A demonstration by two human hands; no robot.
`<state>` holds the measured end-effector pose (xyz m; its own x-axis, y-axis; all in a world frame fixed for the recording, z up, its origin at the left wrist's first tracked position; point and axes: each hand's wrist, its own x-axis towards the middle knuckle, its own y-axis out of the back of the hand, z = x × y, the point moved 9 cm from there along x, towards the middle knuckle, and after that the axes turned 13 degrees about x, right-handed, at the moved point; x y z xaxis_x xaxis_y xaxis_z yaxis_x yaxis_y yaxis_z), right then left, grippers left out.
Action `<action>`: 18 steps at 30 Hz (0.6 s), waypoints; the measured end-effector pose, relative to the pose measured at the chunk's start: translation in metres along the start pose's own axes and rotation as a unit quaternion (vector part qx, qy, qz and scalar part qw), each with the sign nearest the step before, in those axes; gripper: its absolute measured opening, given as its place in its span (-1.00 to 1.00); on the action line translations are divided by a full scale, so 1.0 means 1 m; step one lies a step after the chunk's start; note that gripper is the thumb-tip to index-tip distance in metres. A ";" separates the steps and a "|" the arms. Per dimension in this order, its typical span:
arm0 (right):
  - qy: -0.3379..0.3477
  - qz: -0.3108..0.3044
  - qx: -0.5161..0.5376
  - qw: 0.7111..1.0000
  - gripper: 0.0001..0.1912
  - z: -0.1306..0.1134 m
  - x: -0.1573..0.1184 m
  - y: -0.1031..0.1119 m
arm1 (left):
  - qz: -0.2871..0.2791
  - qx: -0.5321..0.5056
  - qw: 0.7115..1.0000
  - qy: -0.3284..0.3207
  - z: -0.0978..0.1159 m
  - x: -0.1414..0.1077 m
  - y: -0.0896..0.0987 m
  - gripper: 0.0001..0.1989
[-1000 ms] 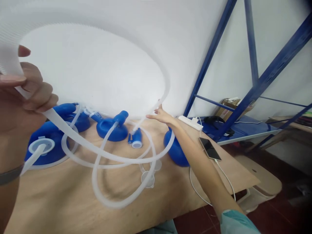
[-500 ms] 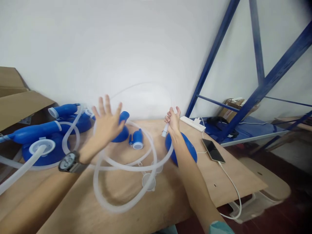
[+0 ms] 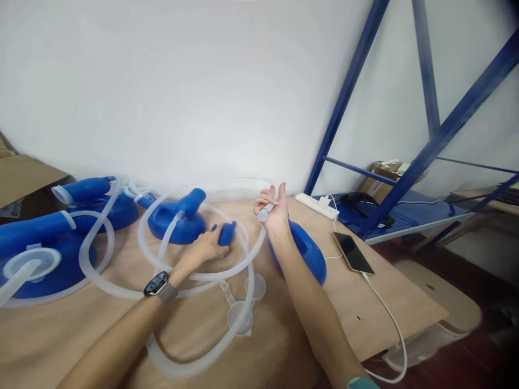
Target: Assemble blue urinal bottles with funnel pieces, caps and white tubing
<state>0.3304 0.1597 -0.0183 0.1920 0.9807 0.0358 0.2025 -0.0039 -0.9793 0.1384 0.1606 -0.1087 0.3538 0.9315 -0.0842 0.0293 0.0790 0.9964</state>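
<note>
Across the near tabletop [image 3: 263,359], white tubing [image 3: 190,369] lay in loops, crossing over a clear cap [image 3: 240,316]. Left hand [image 3: 208,247] sat on the small blue fitting [image 3: 227,233], fingers part-curled; couldn't tell if gripping. Right hand [image 3: 274,210], palm up, had fingers closed round a tube end [image 3: 263,215], thumb out. Blue container [image 3: 311,256] sat partly behind the right forearm [image 3: 312,297]; power strip [image 3: 316,204] and white wall [image 3: 203,97] farther back.

Hands [image 3: 278,216]: 2 | wristwatch [image 3: 156,283]: 1 | blue bottles [image 3: 308,255]: 4 (2 left, 1 middle, 1 right) | blue spouts [image 3: 227,234]: 1 middle, more left, total unclear | clear lids [image 3: 256,287]: 2, near middle | white tubes [image 3: 180,369]: several, overlapping, count unclear | phone [image 3: 352,253]: 1, right | power strip [image 3: 314,206]: 1, far right | cardboard boxes [image 3: 28,178]: 2 (1 left, 1 right) | stool [image 3: 450,294]: 1, right
</note>
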 end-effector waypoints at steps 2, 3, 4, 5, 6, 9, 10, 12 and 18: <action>0.033 -0.021 -0.043 0.998 -0.67 -0.007 0.003 -0.001 | 0.021 -0.003 1.000 -0.015 -0.008 -0.006 0.014 -0.15; 0.050 -0.041 -0.066 0.996 -0.70 -0.012 0.004 -0.004 | 0.045 -0.013 0.998 -0.035 -0.010 -0.012 0.026 -0.16; 0.064 -0.063 -0.085 0.992 -0.71 -0.017 0.006 -0.008 | 0.075 -0.029 0.994 -0.068 -0.010 -0.021 0.041 -0.16; 0.074 -0.082 -0.097 0.989 -0.72 -0.022 0.006 -0.012 | 0.116 -0.055 0.984 -0.123 -0.006 -0.033 0.059 -0.18; 0.083 -0.097 -0.099 0.987 -0.72 -0.026 0.006 -0.015 | 0.159 -0.084 0.964 -0.194 -0.001 -0.050 0.079 -0.22; 0.108 -0.107 -0.055 0.987 -0.75 -0.042 0.003 -0.021 | 0.254 -0.102 0.908 -0.316 0.005 -0.099 0.124 -0.32; 0.117 -0.104 -0.028 0.987 -0.75 -0.048 0.001 -0.023 | 0.284 -0.086 0.901 -0.318 0.004 -0.110 0.135 -0.36; 0.136 -0.098 0.014 0.986 -0.74 -0.057 -0.005 -0.026 | 0.350 -0.058 0.886 -0.297 0.000 -0.126 0.152 -0.45; 0.170 -0.085 0.027 0.981 -0.76 -0.064 -0.026 -0.038 | 0.501 -0.055 0.806 -0.311 0.008 -0.157 0.178 -0.43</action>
<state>0.3797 0.1223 0.0306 0.4703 0.8449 0.2550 0.2102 0.1733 -0.9622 0.0958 0.0256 0.0819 0.5498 0.1923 0.8129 -0.6327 -0.5395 0.5556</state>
